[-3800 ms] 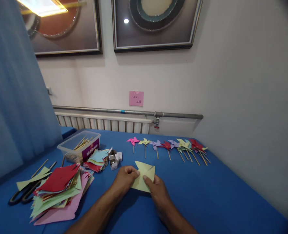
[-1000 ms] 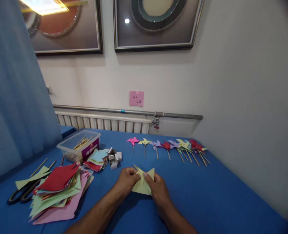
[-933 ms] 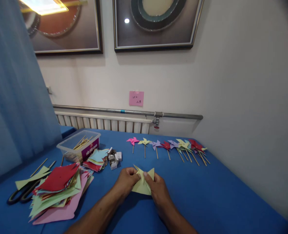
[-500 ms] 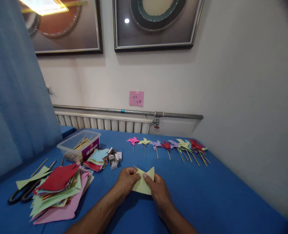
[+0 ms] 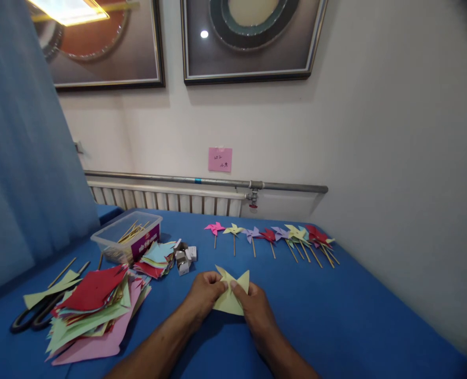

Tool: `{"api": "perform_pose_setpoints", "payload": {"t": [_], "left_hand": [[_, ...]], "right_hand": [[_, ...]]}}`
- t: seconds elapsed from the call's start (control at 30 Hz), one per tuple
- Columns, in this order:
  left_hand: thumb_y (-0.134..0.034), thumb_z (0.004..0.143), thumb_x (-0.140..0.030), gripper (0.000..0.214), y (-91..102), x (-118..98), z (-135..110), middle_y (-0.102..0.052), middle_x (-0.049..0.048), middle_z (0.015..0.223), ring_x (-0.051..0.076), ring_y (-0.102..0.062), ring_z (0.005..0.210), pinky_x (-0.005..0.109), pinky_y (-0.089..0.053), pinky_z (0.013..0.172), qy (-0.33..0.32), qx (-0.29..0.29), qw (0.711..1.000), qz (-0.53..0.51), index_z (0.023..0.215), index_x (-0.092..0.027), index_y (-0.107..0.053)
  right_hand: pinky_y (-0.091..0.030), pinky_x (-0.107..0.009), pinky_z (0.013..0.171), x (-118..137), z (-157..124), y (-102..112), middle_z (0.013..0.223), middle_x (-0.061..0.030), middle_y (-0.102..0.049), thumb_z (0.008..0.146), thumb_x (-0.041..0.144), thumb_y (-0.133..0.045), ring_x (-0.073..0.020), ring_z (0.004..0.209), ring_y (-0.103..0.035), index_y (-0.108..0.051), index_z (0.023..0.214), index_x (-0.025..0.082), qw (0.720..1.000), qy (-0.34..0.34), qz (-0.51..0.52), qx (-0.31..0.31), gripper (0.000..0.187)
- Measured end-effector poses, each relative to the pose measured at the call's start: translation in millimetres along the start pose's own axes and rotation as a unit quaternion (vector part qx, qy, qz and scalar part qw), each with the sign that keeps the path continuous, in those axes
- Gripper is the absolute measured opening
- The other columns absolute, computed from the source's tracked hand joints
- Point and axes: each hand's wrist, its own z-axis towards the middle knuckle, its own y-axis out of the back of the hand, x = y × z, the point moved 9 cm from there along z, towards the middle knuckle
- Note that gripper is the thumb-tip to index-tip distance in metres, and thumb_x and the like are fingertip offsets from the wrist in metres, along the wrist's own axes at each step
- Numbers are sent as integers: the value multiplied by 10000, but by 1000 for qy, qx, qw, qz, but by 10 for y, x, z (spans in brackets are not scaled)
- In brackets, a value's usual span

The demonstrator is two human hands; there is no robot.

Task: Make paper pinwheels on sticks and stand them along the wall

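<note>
Stack (image 5: 91, 310): coloured sheets on the blue surface (image 5: 336, 316), scissors (image 5: 51, 300) just beside.
Right hand (image 5: 256, 302): closed on the paper's right side.
Left hand (image 5: 205, 289): pinching its left side.
Paper (image 5: 229, 304): yellow, between both hands.
Tub (image 5: 147, 241): sticks (image 5: 132, 231) inside.
Pinwheels (image 5: 268, 236): rowed along the far right.

Handwriting on the pink paper note (image 5: 219, 159) taped to the wall (image 5: 158, 129) seems to read "252" — the characters beneath are unclear. The plastic tub's purple label (image 5: 145, 241) bears white characters — too blurred to read.
</note>
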Motion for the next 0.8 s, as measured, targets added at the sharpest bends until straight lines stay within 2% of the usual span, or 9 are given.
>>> {"api": "perform_pose_setpoints", "payload": {"t": [0.2,0.43,0.63,0.8], "left_hand": [[-779,560,-409,345,20,8,14,-527,-40,484,75,-405,437,226,-278,472,6,-3,1000,-6,587,-178,-526],[-780,574,-414,357,4,-29,-11,-501,-49,471,66,-375,433,228,-255,478,1,8,1000,-9,576,-179,-511],[-827,527,-423,380,-44,-57,-64,-580,-7,528,89,-461,461,235,-314,502,19,29,998,-49,616,-146,-582],[-791,619,-516,432,-75,-94,-80,-581,7,550,100,-476,492,240,-332,521,7,59,993,-105,628,-128,-601]], "right_hand": [[-521,-285,566,-7,-2,-42,718,-87,-758,656,570,-752,-245,668,-711,-740,906,129,999,-6,31,6,507],[-510,-280,534,-29,-18,-40,736,-87,-768,628,552,-786,-222,607,-692,-737,876,143,997,-11,74,-5,481],[-539,-301,576,87,-82,-48,694,-72,-761,660,520,-786,-248,635,-719,-727,904,145,997,-8,81,5,452],[-577,-327,654,155,-120,-82,754,-83,-777,643,531,-807,-263,692,-739,-722,907,141,993,-6,114,18,478]]}}
